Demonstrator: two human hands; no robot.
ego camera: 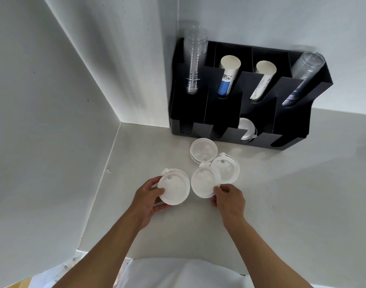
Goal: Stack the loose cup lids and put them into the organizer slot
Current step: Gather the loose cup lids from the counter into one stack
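Observation:
My left hand [147, 199] grips a small stack of white cup lids [174, 187], held tilted just above the counter. My right hand [229, 197] pinches the near edge of a single white lid [203, 180], which leans against another loose lid [226, 168]. A third loose lid [202, 149] lies flat farther back. The black organizer [219, 121] stands against the wall behind them. One of its low front slots holds a few white lids [246, 128].
The organizer's upper slots hold two stacks of clear cups [193, 59] [302, 77] and two stacks of paper cups [227, 77] [262, 80]. A white wall [53, 121] closes the counter [292, 194] on the left, and the counter's near edge is at my body.

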